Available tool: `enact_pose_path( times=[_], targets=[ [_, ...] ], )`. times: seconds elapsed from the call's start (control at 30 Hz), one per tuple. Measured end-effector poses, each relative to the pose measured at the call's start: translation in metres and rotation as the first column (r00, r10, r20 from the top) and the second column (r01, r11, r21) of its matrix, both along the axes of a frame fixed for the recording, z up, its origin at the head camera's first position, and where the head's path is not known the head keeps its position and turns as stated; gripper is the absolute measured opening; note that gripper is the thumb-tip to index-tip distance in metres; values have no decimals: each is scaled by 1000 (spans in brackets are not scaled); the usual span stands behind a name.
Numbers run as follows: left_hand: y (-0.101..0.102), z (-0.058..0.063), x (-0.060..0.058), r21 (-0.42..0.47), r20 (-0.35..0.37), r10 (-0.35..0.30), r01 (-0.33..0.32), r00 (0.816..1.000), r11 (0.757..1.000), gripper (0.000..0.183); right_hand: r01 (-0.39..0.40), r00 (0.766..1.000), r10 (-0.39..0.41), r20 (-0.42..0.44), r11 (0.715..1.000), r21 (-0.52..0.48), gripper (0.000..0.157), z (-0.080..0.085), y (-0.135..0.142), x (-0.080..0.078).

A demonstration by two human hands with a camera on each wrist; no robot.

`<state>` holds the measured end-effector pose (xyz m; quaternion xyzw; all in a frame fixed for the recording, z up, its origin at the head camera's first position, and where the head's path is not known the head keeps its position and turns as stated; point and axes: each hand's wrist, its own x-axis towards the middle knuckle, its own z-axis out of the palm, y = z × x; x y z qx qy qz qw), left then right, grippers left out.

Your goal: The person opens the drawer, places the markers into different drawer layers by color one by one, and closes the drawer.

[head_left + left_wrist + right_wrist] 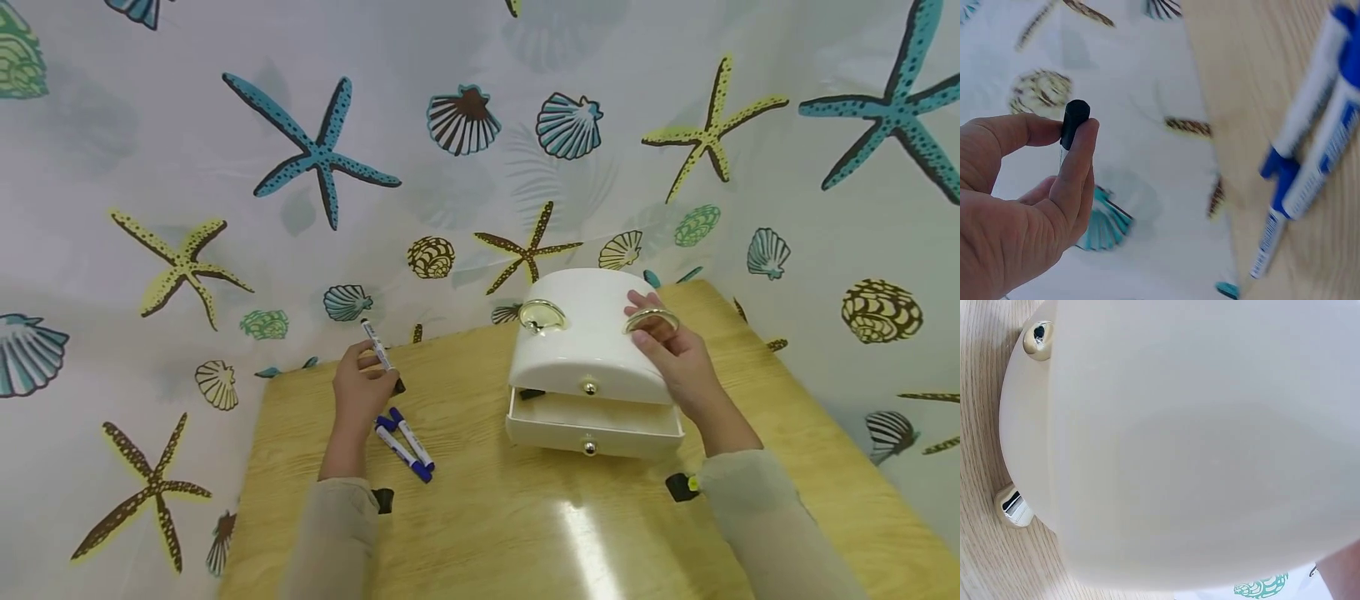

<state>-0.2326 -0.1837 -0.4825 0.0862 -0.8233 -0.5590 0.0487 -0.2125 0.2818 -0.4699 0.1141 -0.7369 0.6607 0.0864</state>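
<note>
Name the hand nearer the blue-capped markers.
Left. The left hand is close beside the blue-capped markers; the right hand is farther, at a gold handle on the white box.

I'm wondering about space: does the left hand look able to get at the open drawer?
Probably yes: the drawer is pulled out, uncovered in front, and nothing tall stands between it and the left hand, which holds a marker.

Head and left wrist views share the markers [1324,153].
</note>
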Motion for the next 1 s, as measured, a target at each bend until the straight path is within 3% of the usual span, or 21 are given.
enact_pose_path(
  times=[0.2,0.33,0.47,0.77,1.0],
  targets=[
    [53,29,44,47,-146,-95,103,985,994,64,-10,1000,10,-6,1000,-1,26,3,-1,0],
    [90,39,73,75,-220,-180,200,959,977,63,-11,1000,11,-6,1000,-11,29,0,0,2],
    [118,46,91,95,-246,-273,303,930,948,63,-22,1000,22,-6,998,-67,28,-2,-2,2],
    [145,43,103,155,-293,-327,382,899,911,65,-12,1000,12,1,998,-68,28,-4,-3,1],
    [152,36,95,148,-402,-342,429,849,891,65,-32,999,30,-28,995,-98,25,-4,-4,-1]
  ],
)
